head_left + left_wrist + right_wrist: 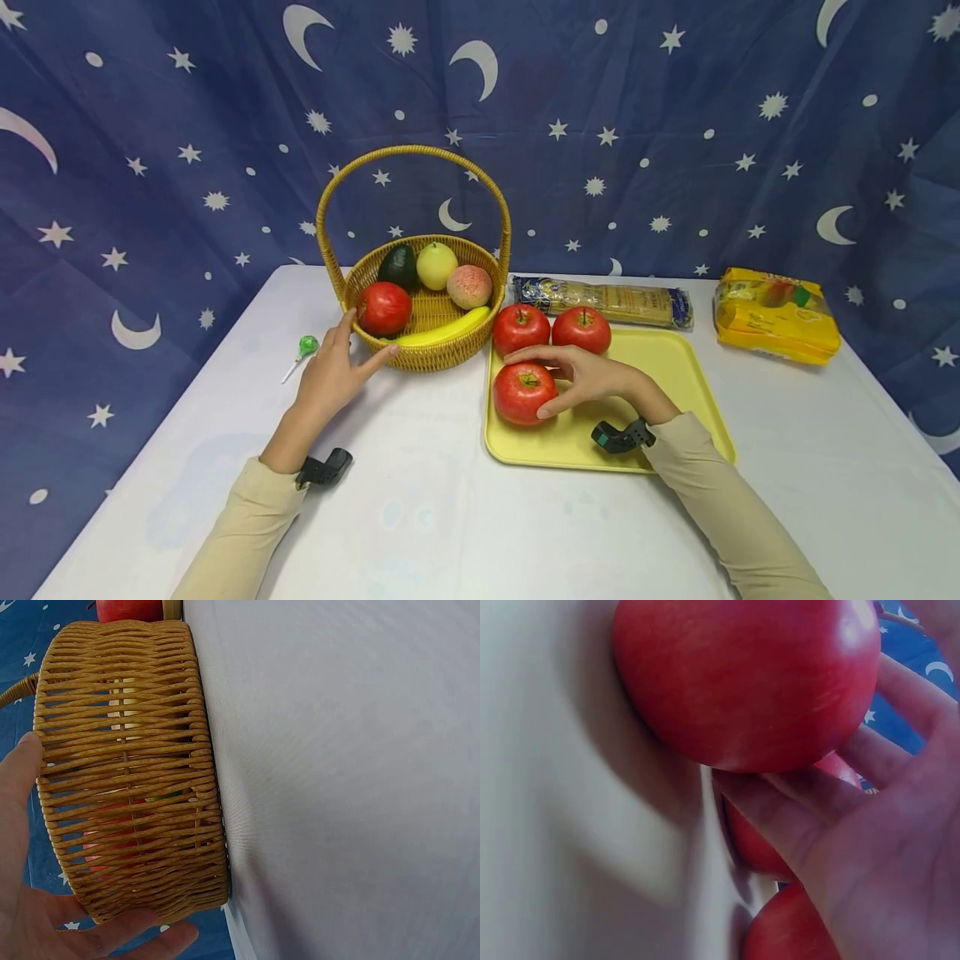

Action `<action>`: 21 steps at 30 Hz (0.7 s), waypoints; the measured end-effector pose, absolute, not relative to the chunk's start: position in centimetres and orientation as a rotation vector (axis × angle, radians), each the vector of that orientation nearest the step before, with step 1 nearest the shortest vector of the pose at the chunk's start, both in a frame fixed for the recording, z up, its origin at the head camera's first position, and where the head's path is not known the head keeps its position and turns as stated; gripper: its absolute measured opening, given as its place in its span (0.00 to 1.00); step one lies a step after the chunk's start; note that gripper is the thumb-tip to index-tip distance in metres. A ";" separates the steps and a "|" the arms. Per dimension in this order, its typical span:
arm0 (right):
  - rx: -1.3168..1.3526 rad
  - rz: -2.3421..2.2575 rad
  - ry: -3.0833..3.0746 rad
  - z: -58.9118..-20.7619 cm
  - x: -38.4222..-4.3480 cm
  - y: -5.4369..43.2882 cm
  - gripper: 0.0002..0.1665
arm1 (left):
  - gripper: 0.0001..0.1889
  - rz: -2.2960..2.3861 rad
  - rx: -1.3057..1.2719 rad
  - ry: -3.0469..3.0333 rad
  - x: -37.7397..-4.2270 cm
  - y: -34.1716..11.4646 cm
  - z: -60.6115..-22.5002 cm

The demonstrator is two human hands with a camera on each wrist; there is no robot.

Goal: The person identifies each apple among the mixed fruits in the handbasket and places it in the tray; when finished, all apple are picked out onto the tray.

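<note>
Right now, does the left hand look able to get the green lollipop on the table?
Probably yes: the lollipop lies close beside the left hand, with nothing visible between them, though the hand would first need to leave the basket.

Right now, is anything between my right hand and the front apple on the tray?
Nothing visible: your right hand is curled round the front apple. The two other apples on the yellow tray sit behind it.
</note>
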State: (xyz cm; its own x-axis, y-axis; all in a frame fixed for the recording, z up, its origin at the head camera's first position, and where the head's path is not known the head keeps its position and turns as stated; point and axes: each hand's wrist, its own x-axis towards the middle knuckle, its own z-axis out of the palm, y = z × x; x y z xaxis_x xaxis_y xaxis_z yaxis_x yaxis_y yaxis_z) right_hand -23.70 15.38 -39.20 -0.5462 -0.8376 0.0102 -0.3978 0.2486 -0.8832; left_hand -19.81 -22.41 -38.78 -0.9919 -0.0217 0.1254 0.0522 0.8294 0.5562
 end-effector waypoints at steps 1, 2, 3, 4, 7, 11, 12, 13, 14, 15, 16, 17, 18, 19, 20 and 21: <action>-1.130 -1.247 2.065 -39.2 -23.7 15.4 0.43 | 0.54 -0.879 -0.025 -2.888 -19.8 -22.4 -38.8; -1.131 -1.250 2.067 -39.2 -23.7 15.4 0.42 | 0.54 -0.877 -0.025 -2.890 -19.8 -22.4 -38.8; -1.131 -1.252 2.069 -39.2 -23.7 15.4 0.42 | 0.53 -0.876 -0.025 -2.892 -19.8 -22.4 -38.8; -1.126 -1.253 2.070 -39.2 -23.7 15.5 0.42 | 0.53 -0.876 -0.024 -2.893 -19.8 -22.4 -38.8; -1.087 -1.254 2.089 -39.1 -23.7 15.5 0.43 | 0.54 -0.876 -0.024 -2.893 -19.7 -22.4 -38.7; -1.014 -1.260 2.143 -39.0 -23.8 15.6 0.43 | 0.54 -0.880 -0.023 -2.897 -19.8 -22.4 -38.7; -1.003 -1.260 2.159 -39.0 -23.8 15.6 0.43 | 0.54 -0.882 -0.022 -2.898 -19.8 -22.4 -38.7; -0.995 -1.258 2.174 -38.9 -23.7 15.5 0.43 | 0.54 -0.883 -0.021 -2.898 -19.8 -22.4 -38.7; -0.992 -1.259 2.186 -38.9 -23.7 15.5 0.43 | 0.54 -0.886 -0.020 -2.899 -19.8 -22.4 -38.7; -0.992 -1.255 2.199 -38.9 -23.7 15.5 0.43 | 0.54 -0.888 -0.019 -2.898 -19.8 -22.4 -38.8; -0.992 -1.250 2.210 -38.9 -23.7 15.5 0.43 | 0.54 -0.890 -0.019 -2.898 -19.8 -22.4 -38.8; -0.993 -1.250 2.213 -38.9 -23.7 15.5 0.43 | 0.54 -0.891 -0.018 -2.898 -19.8 -22.5 -38.8; -0.992 -1.254 2.208 -39.0 -23.7 15.5 0.43 | 0.54 -0.890 -0.018 -2.897 -19.8 -22.5 -38.8; -0.990 -1.259 2.201 -39.0 -23.7 15.5 0.43 | 0.54 -0.891 -0.017 -2.897 -19.8 -22.4 -38.8; -0.989 -1.266 2.192 -39.0 -23.6 15.5 0.43 | 0.54 -0.891 -0.017 -2.897 -19.8 -22.4 -38.8; -0.987 -1.269 2.185 -39.0 -23.6 15.5 0.43 | 0.54 -0.893 -0.017 -2.896 -19.8 -22.4 -38.8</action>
